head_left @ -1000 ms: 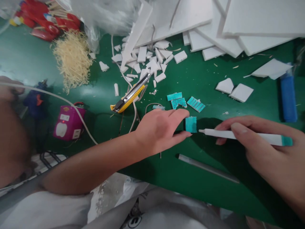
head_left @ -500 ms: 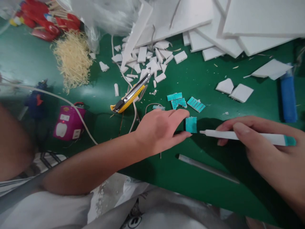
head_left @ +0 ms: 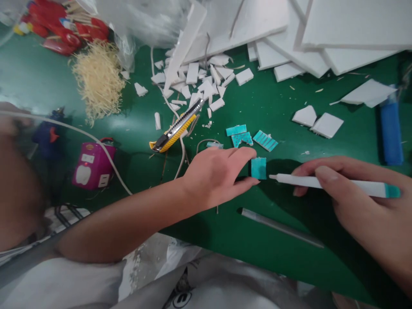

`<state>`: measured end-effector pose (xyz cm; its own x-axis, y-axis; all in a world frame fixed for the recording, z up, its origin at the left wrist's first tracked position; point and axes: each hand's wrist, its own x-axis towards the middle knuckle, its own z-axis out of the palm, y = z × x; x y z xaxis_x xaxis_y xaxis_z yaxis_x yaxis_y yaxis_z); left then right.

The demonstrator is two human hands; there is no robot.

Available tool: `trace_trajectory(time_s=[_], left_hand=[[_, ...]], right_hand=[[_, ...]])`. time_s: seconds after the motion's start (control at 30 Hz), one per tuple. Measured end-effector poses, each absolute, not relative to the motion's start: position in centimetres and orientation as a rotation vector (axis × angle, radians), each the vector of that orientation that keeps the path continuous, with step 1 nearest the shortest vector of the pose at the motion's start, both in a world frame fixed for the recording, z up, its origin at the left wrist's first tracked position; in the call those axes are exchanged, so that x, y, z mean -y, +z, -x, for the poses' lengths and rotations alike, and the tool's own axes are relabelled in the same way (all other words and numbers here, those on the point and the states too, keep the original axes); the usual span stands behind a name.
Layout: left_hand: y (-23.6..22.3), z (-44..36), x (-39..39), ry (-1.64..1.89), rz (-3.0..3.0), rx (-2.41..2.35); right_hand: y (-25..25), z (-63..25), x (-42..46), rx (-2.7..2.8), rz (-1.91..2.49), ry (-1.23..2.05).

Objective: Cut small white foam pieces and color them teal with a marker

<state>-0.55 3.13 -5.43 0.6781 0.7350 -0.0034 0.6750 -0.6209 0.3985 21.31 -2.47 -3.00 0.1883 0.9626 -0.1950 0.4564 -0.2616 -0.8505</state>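
A small teal square of foam board (head_left: 259, 168) lies on the green table, its top and bottom edges pinched between thumb and index finger of my left hand (head_left: 219, 176). My right hand (head_left: 347, 184) grips a white marker with a teal end (head_left: 309, 180), held nearly level. The marker's tip is just right of the square, with a narrow gap between them. Beyond the square lie a teal strip (head_left: 236, 130), a notched teal piece with dark dots (head_left: 241, 139) and a teal piece with dark stripes (head_left: 265, 140).
A yellow utility knife (head_left: 175, 131) lies near white foam scraps (head_left: 206, 83). White foam sheets (head_left: 350, 25) are stacked behind. A grey tube (head_left: 280, 226) lies in front, a magenta power adapter (head_left: 93, 166) and cable at left. At the far left is another person's blurred arm (head_left: 19, 189).
The marker and my right hand have shifted very slightly right; my left hand stays on the square. At the left edge the other person's arm and hand have moved.
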Motion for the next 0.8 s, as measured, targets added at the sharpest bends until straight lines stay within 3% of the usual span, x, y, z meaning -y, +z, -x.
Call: trace_trajectory(time_s=[0.47, 0.8], left_hand=[[-5.31, 0.45, -3.23, 0.182, -2.501, -1.104], [-5.03, 0.62, -2.75, 0.277, -2.507, -1.079]], right_hand=[[-3.38, -21.62, 2.55, 1.426, 1.863, 0.897], [-2.89, -21.41, 2.45, 1.189, 1.821, 1.019]])
